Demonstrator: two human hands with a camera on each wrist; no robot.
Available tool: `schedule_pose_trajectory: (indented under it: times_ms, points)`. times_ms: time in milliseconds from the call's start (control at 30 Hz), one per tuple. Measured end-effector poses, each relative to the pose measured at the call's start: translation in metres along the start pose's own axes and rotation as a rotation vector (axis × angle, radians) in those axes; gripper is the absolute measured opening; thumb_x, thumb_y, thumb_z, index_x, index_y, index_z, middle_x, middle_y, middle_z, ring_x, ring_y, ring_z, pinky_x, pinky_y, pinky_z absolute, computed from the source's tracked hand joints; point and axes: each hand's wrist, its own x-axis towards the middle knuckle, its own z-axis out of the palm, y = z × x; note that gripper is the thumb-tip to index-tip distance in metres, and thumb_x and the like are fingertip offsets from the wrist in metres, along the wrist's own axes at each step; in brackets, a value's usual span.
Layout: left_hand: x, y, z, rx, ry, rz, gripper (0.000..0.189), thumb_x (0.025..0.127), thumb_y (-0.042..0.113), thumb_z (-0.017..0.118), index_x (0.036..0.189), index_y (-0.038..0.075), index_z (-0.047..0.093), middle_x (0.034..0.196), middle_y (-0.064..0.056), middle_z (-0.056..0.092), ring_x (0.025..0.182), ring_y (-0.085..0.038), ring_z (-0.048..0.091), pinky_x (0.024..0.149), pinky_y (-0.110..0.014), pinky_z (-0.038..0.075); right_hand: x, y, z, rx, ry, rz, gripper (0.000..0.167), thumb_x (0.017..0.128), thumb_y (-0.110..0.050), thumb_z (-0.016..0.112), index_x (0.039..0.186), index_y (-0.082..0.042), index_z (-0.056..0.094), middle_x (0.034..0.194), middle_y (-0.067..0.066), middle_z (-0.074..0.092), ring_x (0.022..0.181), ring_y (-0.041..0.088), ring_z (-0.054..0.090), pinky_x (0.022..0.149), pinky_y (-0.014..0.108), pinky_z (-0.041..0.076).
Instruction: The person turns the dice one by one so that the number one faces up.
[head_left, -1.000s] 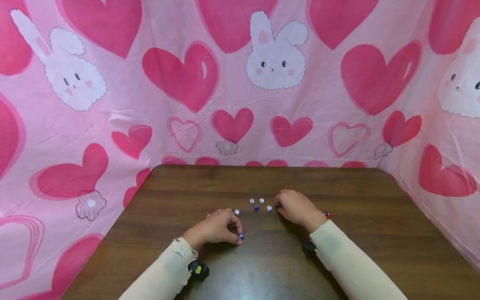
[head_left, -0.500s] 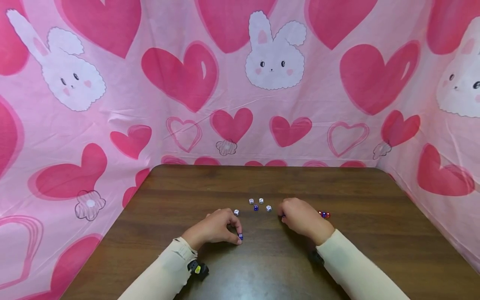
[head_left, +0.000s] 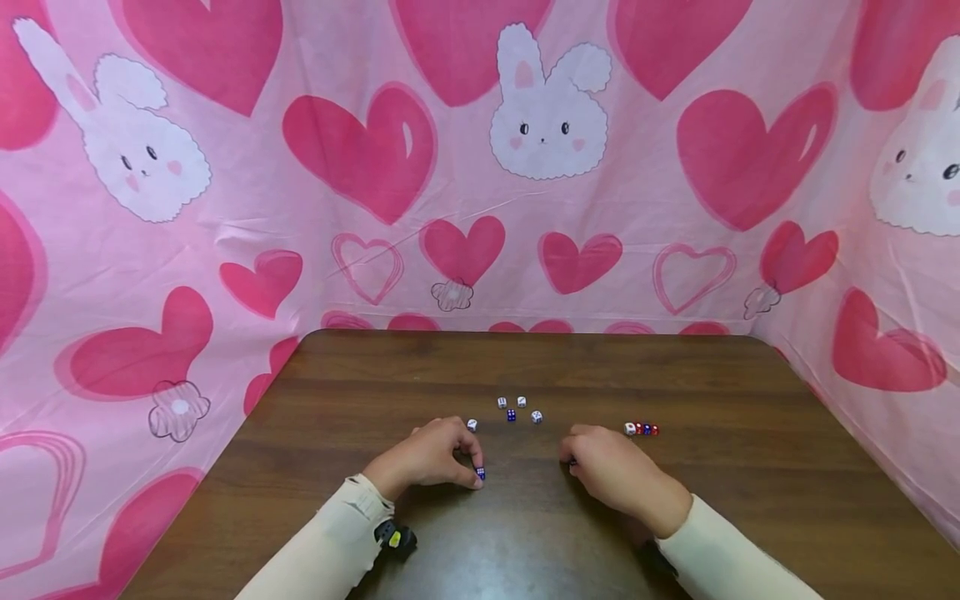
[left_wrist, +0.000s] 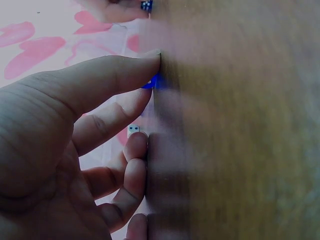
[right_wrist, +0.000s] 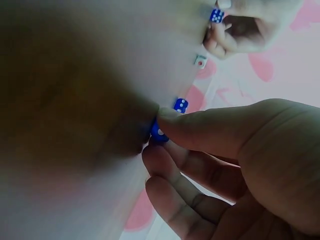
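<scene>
My left hand (head_left: 431, 454) rests low at the table's middle, pinching a blue die (head_left: 481, 473) between thumb and index finger. In the left wrist view, that blue die (left_wrist: 149, 82) is mostly covered by the fingertips. To the right, my right hand (head_left: 622, 473) pinches another blue die (head_left: 573, 461) close to the tabletop. The right wrist view has this blue die (right_wrist: 159, 131) between thumb and fingers. Beyond the hands lie a loose blue die (head_left: 512, 415) and white dice (head_left: 537, 417), one white die (head_left: 472, 425) just past the left knuckles.
Right of the loose dice, beyond the right hand, a short row holds a white die (head_left: 629, 428), a red die (head_left: 639, 428), a blue die (head_left: 647, 429) and another red die (head_left: 655, 430). A heart-and-rabbit cloth (head_left: 630, 192) hangs around the brown wooden table (head_left: 390, 367).
My right hand has drawn toward me and slightly right with its blue die, uncovering the row of dice behind it. My left hand has stayed in place, still pinching its die.
</scene>
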Motion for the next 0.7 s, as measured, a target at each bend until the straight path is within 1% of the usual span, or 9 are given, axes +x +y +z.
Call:
schedule_pose_trajectory:
  times_ms: [133,300,433,533,700]
  points:
    - [0.0003,0.0002,-0.0002,0.001,0.002,0.001,0.021,0.077,0.037,0.091,0.076,0.036,0.071,0.092,0.011,0.064,0.093,-0.011,0.054,0.089,-0.056,0.032,-0.0066,-0.0022,-0.0015,0.014,-0.006,-0.039,0.020,0.077,-0.001,0.084,0.085,-0.015,0.072,0.083,-0.006,0.062,0.076,0.012,0.064,0.070,0.032,0.055]
    - [-0.0001,0.0006,0.0007,0.010,0.006,-0.005,0.021,0.077,0.037,0.091,0.076,0.035,0.071,0.091,0.012,0.064,0.093,-0.010,0.054,0.087,-0.054,0.033,-0.0084,-0.0025,-0.0016,0.077,-0.031,-0.078,0.022,0.077,0.001,0.084,0.090,-0.014,0.074,0.087,-0.005,0.067,0.081,0.010,0.066,0.073,0.032,0.057]
    - [-0.0006,-0.0012,0.0032,0.009,0.009,-0.012,0.021,0.076,0.038,0.092,0.076,0.035,0.071,0.090,0.014,0.062,0.093,-0.009,0.054,0.087,-0.055,0.033,-0.0076,-0.0015,0.0021,0.100,-0.044,-0.083,0.021,0.079,0.000,0.082,0.092,-0.014,0.074,0.090,-0.005,0.070,0.085,0.010,0.068,0.076,0.033,0.058]
    - [0.0005,-0.0020,0.0035,0.009,0.010,-0.012,0.021,0.076,0.039,0.092,0.076,0.036,0.071,0.090,0.015,0.062,0.093,-0.009,0.054,0.087,-0.053,0.033,-0.0081,-0.0007,0.0035,0.120,-0.033,-0.088,0.021,0.080,0.000,0.081,0.094,-0.014,0.074,0.091,-0.005,0.071,0.087,0.009,0.068,0.078,0.032,0.058]
    - [0.0014,-0.0007,0.0016,0.002,0.009,-0.013,0.021,0.076,0.038,0.092,0.076,0.036,0.071,0.090,0.015,0.063,0.093,-0.009,0.054,0.085,-0.050,0.033,-0.0083,0.0015,0.0005,0.157,-0.004,-0.109,0.024,0.078,0.004,0.081,0.094,-0.012,0.073,0.091,-0.003,0.072,0.085,0.010,0.068,0.076,0.030,0.058]
